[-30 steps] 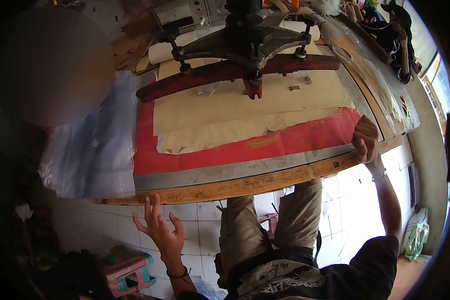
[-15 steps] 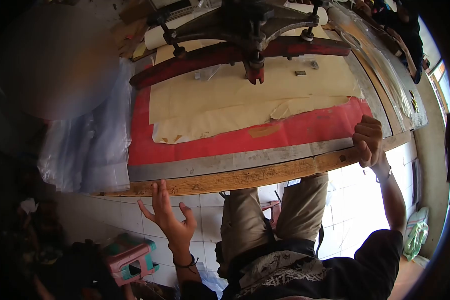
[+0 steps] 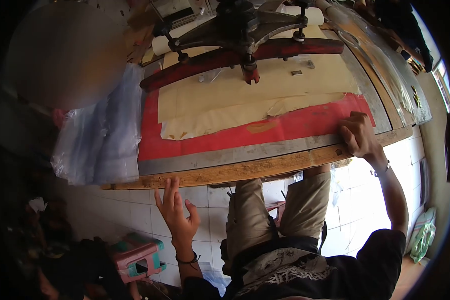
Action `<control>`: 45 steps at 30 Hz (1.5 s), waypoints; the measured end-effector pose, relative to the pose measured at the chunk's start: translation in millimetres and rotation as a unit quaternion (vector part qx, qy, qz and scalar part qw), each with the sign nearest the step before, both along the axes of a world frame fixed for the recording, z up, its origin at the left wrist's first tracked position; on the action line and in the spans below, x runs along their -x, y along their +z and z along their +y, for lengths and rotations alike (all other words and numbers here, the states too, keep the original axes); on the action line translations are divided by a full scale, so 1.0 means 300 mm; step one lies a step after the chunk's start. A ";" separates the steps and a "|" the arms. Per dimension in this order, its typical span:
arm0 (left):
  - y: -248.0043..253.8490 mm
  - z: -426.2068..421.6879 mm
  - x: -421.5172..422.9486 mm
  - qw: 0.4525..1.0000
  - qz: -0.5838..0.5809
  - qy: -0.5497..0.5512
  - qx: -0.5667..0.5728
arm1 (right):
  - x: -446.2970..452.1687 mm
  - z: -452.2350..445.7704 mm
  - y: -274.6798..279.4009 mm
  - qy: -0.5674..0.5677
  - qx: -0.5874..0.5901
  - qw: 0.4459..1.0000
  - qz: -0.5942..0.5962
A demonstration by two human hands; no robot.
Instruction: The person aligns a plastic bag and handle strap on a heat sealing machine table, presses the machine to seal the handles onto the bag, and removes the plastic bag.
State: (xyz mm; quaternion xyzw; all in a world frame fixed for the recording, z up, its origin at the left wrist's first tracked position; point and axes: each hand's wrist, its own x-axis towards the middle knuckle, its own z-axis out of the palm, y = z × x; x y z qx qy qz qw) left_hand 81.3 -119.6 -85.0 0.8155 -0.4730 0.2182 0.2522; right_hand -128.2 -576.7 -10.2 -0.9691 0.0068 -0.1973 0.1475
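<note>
My left hand [image 3: 179, 215] is open below the wooden front edge [image 3: 225, 170] of the table, its fingers raised and slightly apart, with fingertips at or very near the wood. Curled into a fist, my right hand [image 3: 359, 134] rests over the right end of a red sheet [image 3: 305, 125], close to that edge. What the fist holds, if anything, is hidden. On the red sheet lies a torn tan paper sheet [image 3: 210, 107]. A dark metal press frame with a curved red bar [image 3: 200, 66] spans above the paper.
Stacked clear plastic bags [image 3: 102, 130] hang over the table's left edge. A small metal block [image 3: 297, 73] lies on the paper. A pink and green stool [image 3: 137, 257] stands lower left. Another person's arm [image 3: 412, 50] is at upper right. A blurred round patch covers the upper left.
My right fist has moved inward from the table's edge, farther over the red sheet. My left hand's fingers are closer together and more upright. The whole view has shifted slightly.
</note>
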 end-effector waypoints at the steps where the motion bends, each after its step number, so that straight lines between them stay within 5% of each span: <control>1: 0.009 -0.007 0.008 0.999 0.034 -0.006 0.015 | -0.010 0.016 0.006 -0.026 0.009 0.999 0.016; 3: 0.025 -0.055 0.043 0.993 0.105 -0.007 0.048 | -0.016 0.027 0.021 -0.056 0.015 0.997 0.053; 7: 0.013 -0.110 0.085 0.987 0.029 0.155 -0.032 | -0.016 0.079 0.032 -0.085 -0.020 0.996 -0.002; 12: 0.022 -0.111 0.078 0.993 0.013 0.119 0.003 | -0.016 0.105 0.033 -0.060 0.108 0.983 -0.133; 15: -0.012 -0.111 0.073 0.988 0.034 0.071 0.131 | 0.002 0.063 -0.003 -0.052 0.041 0.997 -0.035; 18: 0.009 -0.126 0.099 0.986 0.063 0.106 0.111 | -0.007 0.120 0.077 -0.105 -0.035 0.994 0.026; 20: 0.045 -0.162 0.125 0.982 0.071 0.172 0.017 | -0.016 0.143 0.100 -0.101 -0.024 0.995 -0.004; 24: 0.061 -0.195 0.154 0.980 -0.011 0.187 0.068 | -0.015 0.128 0.042 -0.110 -0.062 0.991 -0.050; 27: 0.040 -0.190 0.148 0.988 0.065 0.139 -0.006 | -0.021 0.132 0.080 -0.119 -0.059 0.991 -0.022; 29: -0.005 -0.177 0.131 0.987 0.079 0.079 0.120 | -0.032 0.118 0.062 -0.105 0.003 0.992 -0.068; 32: 0.005 -0.174 0.122 0.984 0.085 0.061 0.147 | -0.041 0.087 0.065 -0.109 -0.071 0.991 -0.036; 33: 0.030 -0.178 0.127 0.988 0.078 0.095 0.091 | -0.057 0.081 0.074 -0.093 0.051 0.991 -0.086; 36: 0.021 -0.166 0.140 0.988 0.036 0.129 0.076 | -0.040 0.091 0.047 -0.102 -0.023 0.993 -0.048; 40: 0.023 -0.161 0.127 0.999 0.022 0.037 -0.007 | -0.027 0.089 0.067 -0.091 -0.055 0.994 -0.027; 45: -0.048 -0.190 0.131 0.992 0.043 0.007 0.121 | -0.034 0.031 0.080 -0.107 -0.127 0.986 0.024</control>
